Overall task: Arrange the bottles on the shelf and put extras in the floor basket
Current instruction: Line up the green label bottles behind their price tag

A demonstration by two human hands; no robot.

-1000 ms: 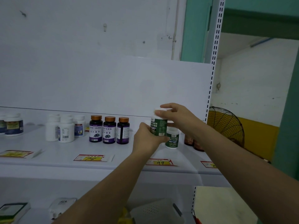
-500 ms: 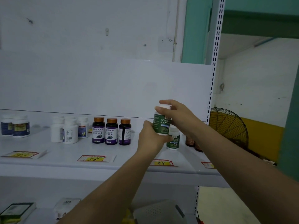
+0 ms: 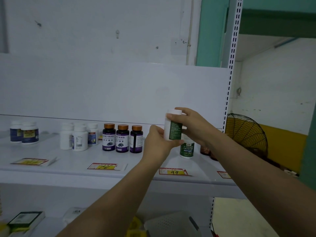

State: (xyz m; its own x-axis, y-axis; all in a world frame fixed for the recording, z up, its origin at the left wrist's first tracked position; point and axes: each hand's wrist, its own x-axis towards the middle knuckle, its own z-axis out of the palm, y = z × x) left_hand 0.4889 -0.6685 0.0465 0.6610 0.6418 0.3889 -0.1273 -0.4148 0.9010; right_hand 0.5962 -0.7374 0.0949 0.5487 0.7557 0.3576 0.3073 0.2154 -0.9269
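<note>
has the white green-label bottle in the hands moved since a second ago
Yes. The held white green-labelled bottle has risen slightly against the matching bottle standing on the white shelf, and turned so its fine print faces the camera.

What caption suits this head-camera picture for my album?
Left hand and right hand hold a green-labelled white plastic bottle above the white metal shelf, right of three purple-labelled bottles.

Purple bottles [image 3: 122, 139]: three
Green-labelled bottles [image 3: 187, 149]: two
Blue-labelled jars [image 3: 30, 135]: two
White bottles [image 3: 79, 140]: at least three, rear ones unclear
Price tags [image 3: 106, 166]: four, at the front edge of the shelf [image 3: 68, 161]
</note>
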